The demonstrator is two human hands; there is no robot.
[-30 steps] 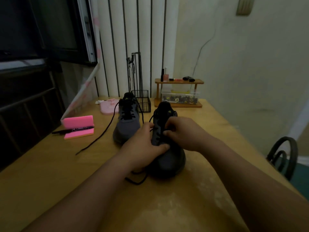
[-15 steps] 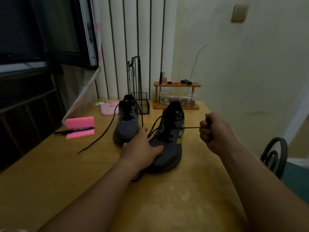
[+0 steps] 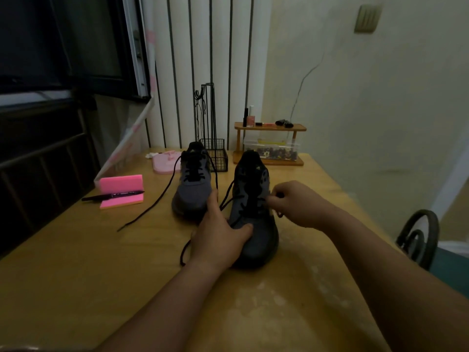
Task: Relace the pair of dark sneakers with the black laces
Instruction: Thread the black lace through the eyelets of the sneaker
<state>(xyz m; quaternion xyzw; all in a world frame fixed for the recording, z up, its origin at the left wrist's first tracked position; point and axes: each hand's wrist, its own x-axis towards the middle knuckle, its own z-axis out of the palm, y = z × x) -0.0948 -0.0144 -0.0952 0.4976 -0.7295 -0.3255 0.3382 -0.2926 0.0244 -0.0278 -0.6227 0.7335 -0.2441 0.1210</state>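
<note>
Mid-lacing the near sneaker (image 3: 264,232): your left hand (image 3: 220,233) grips its toe, right hand (image 3: 298,203) pinches the black lace (image 3: 229,193). Next, probably thread it one row up, shoe held steady.

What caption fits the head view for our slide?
Left hand holds the near sneaker while right hand pinches its lace.

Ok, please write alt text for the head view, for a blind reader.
A person's left hand holds the toe of the nearer sneaker on a wooden table while the right hand pinches its black lace by the eyelets. The second sneaker stands behind to the left, its lace end trailing over the table.
</note>
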